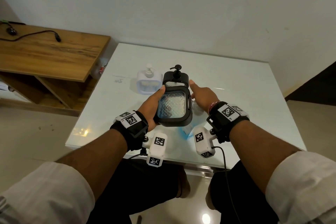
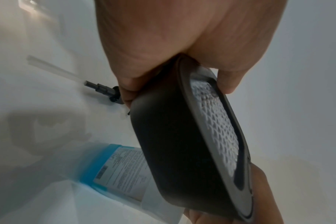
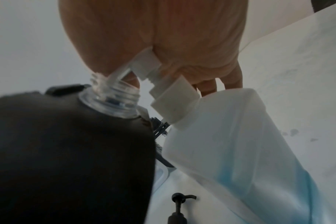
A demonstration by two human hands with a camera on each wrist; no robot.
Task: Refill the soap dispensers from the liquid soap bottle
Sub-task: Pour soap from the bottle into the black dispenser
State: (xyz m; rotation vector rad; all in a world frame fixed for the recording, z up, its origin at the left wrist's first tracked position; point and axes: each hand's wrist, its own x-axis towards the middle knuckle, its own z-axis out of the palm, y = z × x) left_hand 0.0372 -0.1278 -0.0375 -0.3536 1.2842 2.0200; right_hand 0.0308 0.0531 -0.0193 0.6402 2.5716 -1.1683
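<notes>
My left hand (image 1: 154,102) grips a black-framed soap dispenser (image 1: 172,105) with a clear textured panel and holds it tilted above the white table (image 1: 236,96). The dispenser's clear threaded neck (image 3: 113,97) is open, with no pump in it. Right beside it leans the liquid soap bottle (image 3: 230,151), translucent with blue soap low inside and a printed label (image 2: 121,166). My right hand (image 1: 201,94) sits on top of the bottle's white pump head (image 3: 146,65), thumb and palm wrapped around it and the index finger pointing forward. The pump's nozzle points into the open neck.
A white dispenser (image 1: 149,82) and a second black dispenser (image 1: 175,76), both with pumps, stand just behind. A loose black pump with a clear tube (image 2: 102,89) lies on the table. A wooden desk (image 1: 49,51) with a cable is to the left.
</notes>
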